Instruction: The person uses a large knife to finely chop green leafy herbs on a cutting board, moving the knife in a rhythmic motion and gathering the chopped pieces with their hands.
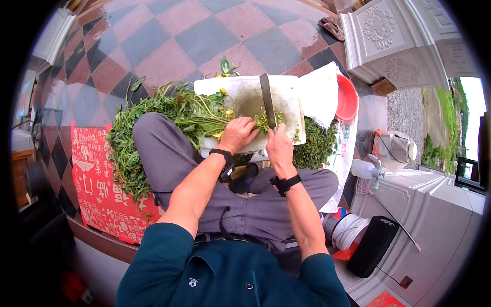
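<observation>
Pressed down on a bundle of leafy green stems, my left hand holds their cut ends on a white cutting board. My right hand grips a kitchen knife by its handle, the long dark blade pointing away from me. Chopped green pieces lie between my left fingers and the blade. The board's middle is stained brownish. Below its right side is a heap of finely chopped greens, partly hidden by a white sack.
Long uncut greens spread left over a red printed mat. A red basin stands beyond the sack. To the right are a spray bottle, a white bucket and a black speaker. Shoes lie on the tiled floor.
</observation>
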### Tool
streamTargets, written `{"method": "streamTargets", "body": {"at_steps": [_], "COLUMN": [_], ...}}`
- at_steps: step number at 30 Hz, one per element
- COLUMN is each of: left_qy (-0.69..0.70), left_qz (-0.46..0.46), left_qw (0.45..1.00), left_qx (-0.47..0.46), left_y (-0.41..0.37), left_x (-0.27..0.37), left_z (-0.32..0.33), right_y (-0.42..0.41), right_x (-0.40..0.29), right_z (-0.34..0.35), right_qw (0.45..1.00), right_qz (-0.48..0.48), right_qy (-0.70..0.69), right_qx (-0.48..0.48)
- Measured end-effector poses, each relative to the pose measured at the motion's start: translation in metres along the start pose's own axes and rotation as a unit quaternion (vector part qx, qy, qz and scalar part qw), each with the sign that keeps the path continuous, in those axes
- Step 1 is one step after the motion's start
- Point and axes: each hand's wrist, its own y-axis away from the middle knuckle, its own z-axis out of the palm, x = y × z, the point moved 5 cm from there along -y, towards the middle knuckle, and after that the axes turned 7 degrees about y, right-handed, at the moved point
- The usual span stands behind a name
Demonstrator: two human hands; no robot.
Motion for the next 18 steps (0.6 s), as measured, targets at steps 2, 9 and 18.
{"method": "streamTargets", "body": {"at_steps": [2,9,18], "left_qy": [-0.006,0.0,0.018], "left_qz": [-0.008,-0.015,-0.007], "left_qw": [1.0,1.0,1.0], "left_qx": [0.002,-0.01,-0.021], "left_y": [0.003,0.005,0.004], "left_x": [-0.006,-0.006,-0.009], "left_z": [0.0,0.003,0.006], "right_y": [0.028,0.074,-0.02], "right_x": [0.0,0.004,-0.019], "right_z": [-0.015,-0.009,0.043], "right_qw": [0.999,0.991,1.0], "right_qz": [-0.013,-0.003,-0.007], "right_qy": [0.023,0.082,0.005], "right_qx": [-0.029,-0.109,-0.028]}}
